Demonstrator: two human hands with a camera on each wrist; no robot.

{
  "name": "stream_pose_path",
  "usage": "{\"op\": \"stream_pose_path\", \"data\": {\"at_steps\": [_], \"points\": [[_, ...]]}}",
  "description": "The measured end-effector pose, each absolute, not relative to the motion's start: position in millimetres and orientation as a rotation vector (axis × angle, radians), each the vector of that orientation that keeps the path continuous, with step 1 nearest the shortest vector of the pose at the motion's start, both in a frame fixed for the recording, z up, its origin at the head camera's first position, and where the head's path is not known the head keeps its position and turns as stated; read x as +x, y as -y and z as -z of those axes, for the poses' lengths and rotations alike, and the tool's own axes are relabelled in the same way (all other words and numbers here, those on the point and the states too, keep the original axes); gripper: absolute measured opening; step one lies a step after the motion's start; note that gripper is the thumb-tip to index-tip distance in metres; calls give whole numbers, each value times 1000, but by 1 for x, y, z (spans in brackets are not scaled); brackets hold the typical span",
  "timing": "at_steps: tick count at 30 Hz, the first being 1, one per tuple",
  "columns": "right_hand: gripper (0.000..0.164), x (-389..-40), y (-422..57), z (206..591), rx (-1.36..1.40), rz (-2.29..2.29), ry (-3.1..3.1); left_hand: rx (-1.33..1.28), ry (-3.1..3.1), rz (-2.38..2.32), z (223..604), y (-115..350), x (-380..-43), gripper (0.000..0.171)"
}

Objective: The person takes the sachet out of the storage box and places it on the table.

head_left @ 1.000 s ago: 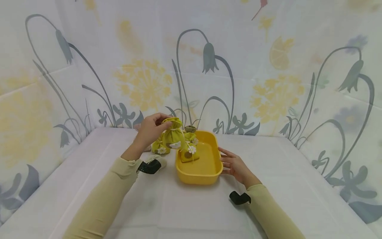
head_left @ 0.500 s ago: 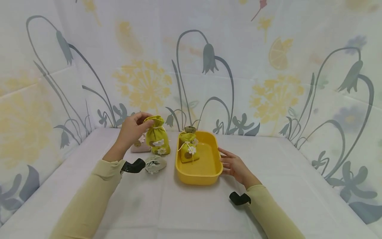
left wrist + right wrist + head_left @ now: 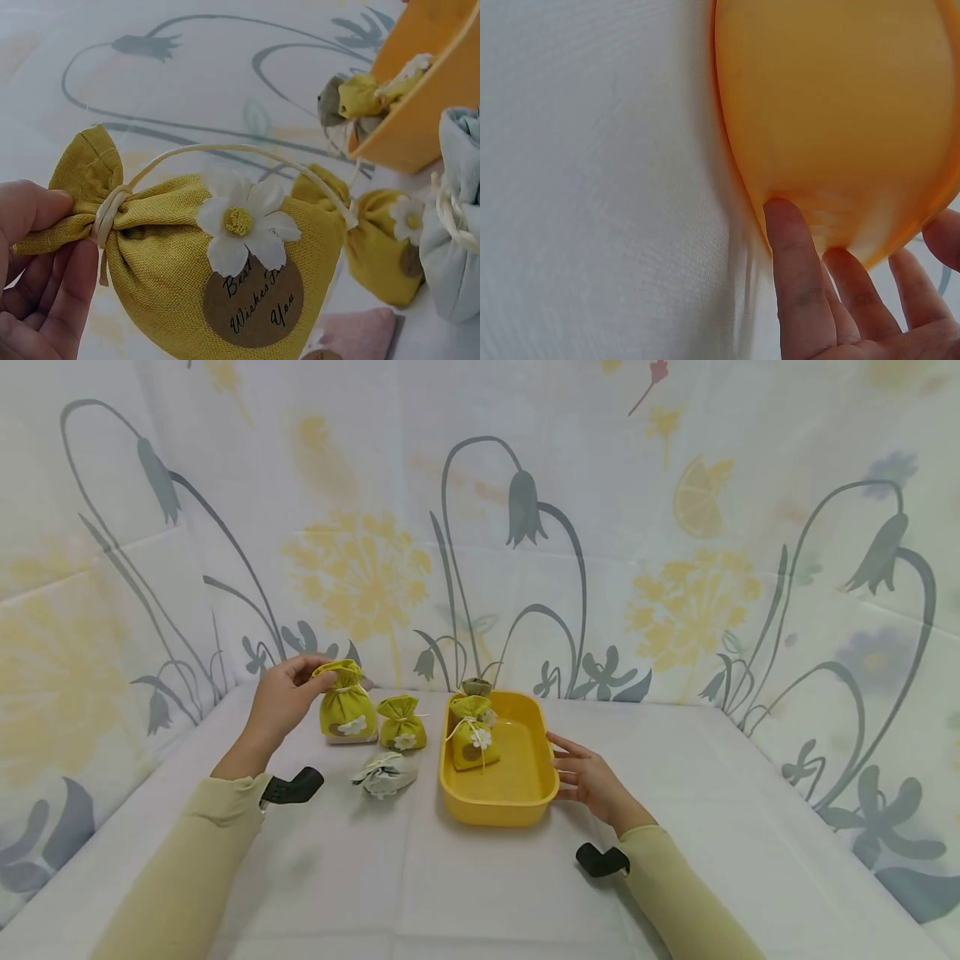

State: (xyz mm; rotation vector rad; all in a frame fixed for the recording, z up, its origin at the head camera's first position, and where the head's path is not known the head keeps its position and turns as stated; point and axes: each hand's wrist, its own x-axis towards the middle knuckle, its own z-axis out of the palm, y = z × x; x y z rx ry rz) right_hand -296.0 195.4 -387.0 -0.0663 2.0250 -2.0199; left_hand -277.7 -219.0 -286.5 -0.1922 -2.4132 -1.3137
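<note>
Visible are six bags [image 3: 347,708]; one yellow tray [image 3: 495,812]; two hands [image 3: 589,783]; two wrist cameras [image 3: 603,860].

Draped booth: white table [image 3: 480,881], flower-print hangings [image 3: 480,535]

A yellow-green cloth pouch [image 3: 348,714] hangs upright from the left hand [image 3: 281,702], whose thumb and fingers pinch its gathered neck above a tied cream cord. A white flower and a round brown label, lettered with "Best Wishes" and "You", decorate its full body. It partly hides a pink pouch [image 3: 351,739]; a smaller yellow-green pouch [image 3: 402,729] stands just beside, and a pale grey pouch [image 3: 385,775] lies nearer on the worktop [image 3: 442,893]. The right hand's [image 3: 592,781] fingers touch the outer side of a yellow bin [image 3: 491,814], rounded at its corners, with more pouches [image 3: 474,743] along its left side.
</note>
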Motion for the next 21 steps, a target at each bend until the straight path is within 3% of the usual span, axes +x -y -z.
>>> {"op": "stream_pose_path", "data": {"at_steps": [21], "points": [[53, -295, -196, 385, -69, 2019, -2018, -51, 2539, 1335, 335, 247, -291, 38]]}}
